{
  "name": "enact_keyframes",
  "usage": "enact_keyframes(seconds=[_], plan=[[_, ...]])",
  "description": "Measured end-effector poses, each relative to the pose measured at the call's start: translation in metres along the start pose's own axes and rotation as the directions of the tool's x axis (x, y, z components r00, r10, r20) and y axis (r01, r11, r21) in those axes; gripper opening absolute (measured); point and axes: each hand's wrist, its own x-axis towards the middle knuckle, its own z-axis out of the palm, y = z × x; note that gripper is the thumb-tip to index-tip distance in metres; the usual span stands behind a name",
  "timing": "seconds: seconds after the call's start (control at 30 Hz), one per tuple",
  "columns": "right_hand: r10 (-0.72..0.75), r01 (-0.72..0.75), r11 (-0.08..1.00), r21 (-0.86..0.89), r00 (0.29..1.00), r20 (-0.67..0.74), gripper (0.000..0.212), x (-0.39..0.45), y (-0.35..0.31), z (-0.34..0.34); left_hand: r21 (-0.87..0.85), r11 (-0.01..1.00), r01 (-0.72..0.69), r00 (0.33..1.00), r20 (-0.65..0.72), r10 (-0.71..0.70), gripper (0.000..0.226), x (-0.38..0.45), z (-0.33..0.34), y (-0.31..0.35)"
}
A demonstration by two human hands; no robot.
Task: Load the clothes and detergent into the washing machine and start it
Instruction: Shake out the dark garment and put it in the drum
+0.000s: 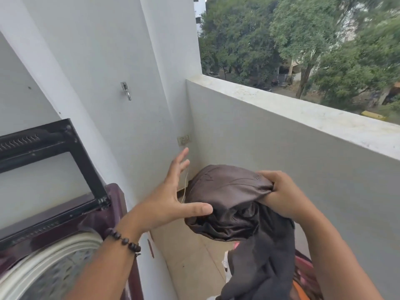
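Observation:
My right hand (281,194) grips a bunched dark brown satin garment (227,202) at chest height, and a dark grey cloth (264,263) hangs below it. My left hand (173,198) is spread flat with straight fingers just left of the bundle, thumb near the fabric, holding nothing. A maroon top-load washing machine (104,215) stands at lower left with its black-framed lid (54,161) raised and the white drum rim (49,254) showing. No detergent is in view.
I stand on a narrow balcony with a grey parapet wall (281,148) on the right and white walls on the left. A wall socket (184,139) with a thin cord sits in the corner. More coloured laundry (303,276) lies below the hanging cloth.

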Motion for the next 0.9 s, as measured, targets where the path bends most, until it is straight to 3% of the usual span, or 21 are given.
enact_keyframes(seconds=[0.07,0.13,0.2,0.3,0.43,0.63,0.77,0.9], plan=[[-0.036,0.053,0.979,-0.199,0.996,0.087,0.017,0.003,-0.012,0.009,0.297,0.953,-0.063,0.998,-0.01,0.069,0.135,0.002,0.014,0.017],[-0.073,0.113,0.956,-0.271,0.986,0.152,0.02,0.004,-0.023,0.02,0.54,0.834,-0.116,0.993,0.065,0.096,0.138,0.007,0.035,0.027],[-0.096,0.145,0.946,-0.29,0.98,0.176,0.032,0.004,-0.029,0.027,0.625,0.768,-0.135,0.991,0.103,0.091,0.138,0.014,0.054,0.028],[-0.132,0.157,0.958,-0.239,0.984,0.12,0.039,0.002,-0.028,0.027,0.513,0.853,-0.093,0.994,-0.005,0.111,0.121,0.022,0.063,0.018],[-0.113,0.119,0.992,-0.039,0.987,0.116,0.044,-0.002,-0.026,0.022,0.305,0.944,-0.13,0.979,-0.113,0.171,0.09,0.023,0.063,0.007],[-0.007,-0.042,0.979,0.197,0.97,0.243,0.075,-0.008,-0.005,0.009,0.033,0.989,-0.145,0.967,-0.209,0.148,0.083,0.022,0.057,-0.008],[0.095,-0.153,0.972,0.178,0.949,0.301,0.104,-0.02,0.025,0.013,-0.124,0.983,-0.132,0.963,-0.25,0.098,0.074,0.018,0.051,-0.015],[0.104,-0.243,0.91,0.337,0.918,0.383,0.123,-0.037,0.051,0.032,-0.169,0.973,-0.159,0.962,-0.25,0.114,0.057,0.014,0.052,-0.01]])
